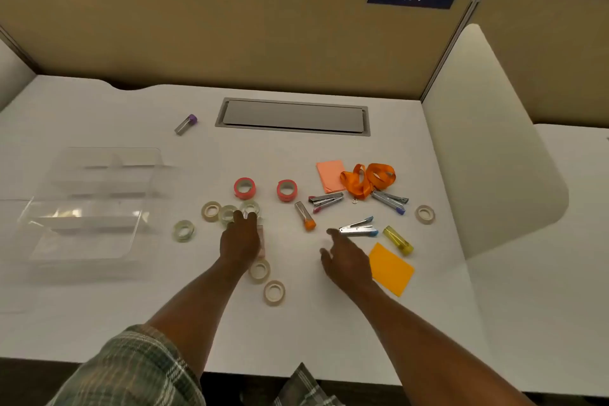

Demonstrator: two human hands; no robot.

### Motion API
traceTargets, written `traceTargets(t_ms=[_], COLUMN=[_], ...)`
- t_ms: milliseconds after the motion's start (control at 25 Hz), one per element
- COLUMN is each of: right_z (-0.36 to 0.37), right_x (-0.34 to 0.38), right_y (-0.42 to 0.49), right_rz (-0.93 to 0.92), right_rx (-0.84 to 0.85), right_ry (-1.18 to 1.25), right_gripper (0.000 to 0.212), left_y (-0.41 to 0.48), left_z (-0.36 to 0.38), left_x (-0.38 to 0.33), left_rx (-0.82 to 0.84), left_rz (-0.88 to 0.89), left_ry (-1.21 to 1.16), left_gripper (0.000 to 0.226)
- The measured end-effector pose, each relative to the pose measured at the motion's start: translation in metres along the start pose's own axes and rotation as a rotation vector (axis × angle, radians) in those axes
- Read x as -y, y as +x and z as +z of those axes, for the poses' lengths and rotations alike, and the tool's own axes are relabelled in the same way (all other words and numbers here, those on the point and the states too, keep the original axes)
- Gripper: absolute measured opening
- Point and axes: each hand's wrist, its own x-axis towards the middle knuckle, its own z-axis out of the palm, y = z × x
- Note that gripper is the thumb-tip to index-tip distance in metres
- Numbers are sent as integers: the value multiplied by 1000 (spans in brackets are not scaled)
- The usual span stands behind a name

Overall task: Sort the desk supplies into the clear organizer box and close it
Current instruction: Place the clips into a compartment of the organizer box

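Note:
The clear organizer box (89,221) stands open at the left of the desk, its lid (108,161) tipped back. Several clear tape rolls (211,211) lie in the middle, with two pink tape rolls (244,188) behind them. My left hand (240,237) rests palm down over a pale pad, its fingertips touching a clear roll (250,207). My right hand (346,260) hovers open, its index finger beside a blue-tipped stapler (357,228). Two more staplers (326,200), an orange-capped tube (305,216) and a yellow tube (398,240) lie around it.
An orange lanyard (367,180) lies on a peach note pad (330,175) at the back right. A yellow note pad (391,269) sits by my right wrist. A purple-capped tube (186,123) lies far left of the grey cable hatch (293,116). Partition walls (230,26) close the back.

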Motion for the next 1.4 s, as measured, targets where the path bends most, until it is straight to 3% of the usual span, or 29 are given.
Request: traceTargets(t_ms=[80,200,360,600,720,840,960,1040,1120,1240,1400], right_z=[-9,-17,-11,-1,0,3,-5,-14,-20,-22,-20], right_x=[-10,-23,-27,-20,-13,-1,20,40,63,100,159], right_y=[11,27,46,44,44,52,51,42,29,18,13], right_rz=[182,322,378,282,312,496,738,732,600,503,437], right_rx=[-62,-8,16,-60,-74,-110,-137,-54,33,99,193], right_ry=[75,0,57,-143,-105,205,891,1295,1579,1723,1708], right_gripper=[65,71,51,38,36,38,46,48,41,28,26], left_y=[2,0,-1,-8,-9,-6,-6,-9,-11,-14,-17], left_z=[-3,-1,-4,-19,-21,-24,-33,-48,-63,-88,-112], left_x=[-1,-2,1,3,9,18,29,35,43,58,88], left_rx=[-7,-5,25,20,-26,-55,24,158,317,465,472], left_rz=[-28,-36,-55,-100,-121,-168,-232,-275,-319,-362,-384], left_ry=[-21,-40,-84,-214,-329,-464,-807,-1173,-1470,-1756,-1880], left_gripper=[30,30,34,27,26,29,34,46,53,35,32])
